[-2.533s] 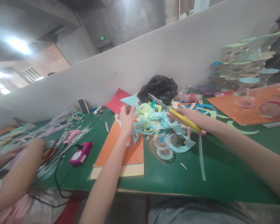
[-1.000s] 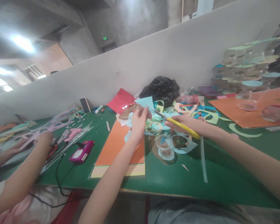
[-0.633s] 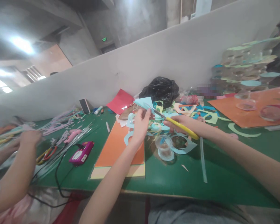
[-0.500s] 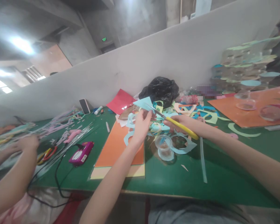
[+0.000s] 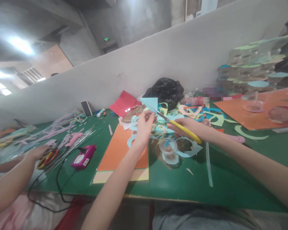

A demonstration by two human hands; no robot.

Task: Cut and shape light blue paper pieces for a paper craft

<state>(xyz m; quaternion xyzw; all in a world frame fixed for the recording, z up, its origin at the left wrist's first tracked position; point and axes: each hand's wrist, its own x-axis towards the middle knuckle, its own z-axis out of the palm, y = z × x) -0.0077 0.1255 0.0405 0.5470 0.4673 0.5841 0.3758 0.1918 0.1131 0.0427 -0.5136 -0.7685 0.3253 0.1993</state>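
Observation:
My left hand (image 5: 144, 126) pinches a light blue paper piece (image 5: 150, 103) and holds it up above the green table (image 5: 172, 182). My right hand (image 5: 189, 127) grips yellow-handled scissors (image 5: 180, 126), whose blades reach into the blue paper's lower edge. Under both hands lies a heap of coloured paper scraps (image 5: 187, 113). A small clear plastic cup (image 5: 168, 147) stands on a blue paper ring just below the scissors.
Orange card sheets (image 5: 121, 150) lie left of the cup. A pink glue gun (image 5: 83, 156) with a black cord, a phone (image 5: 86, 108), a black bag (image 5: 165, 89) and stacked clear cups (image 5: 252, 70) surround them. Another person's hand (image 5: 36, 153) rests at the left.
My left hand turned the blue paper slightly while the scissors stayed in it. The other person's hand at the left dropped down onto the table near the orange-handled tool.

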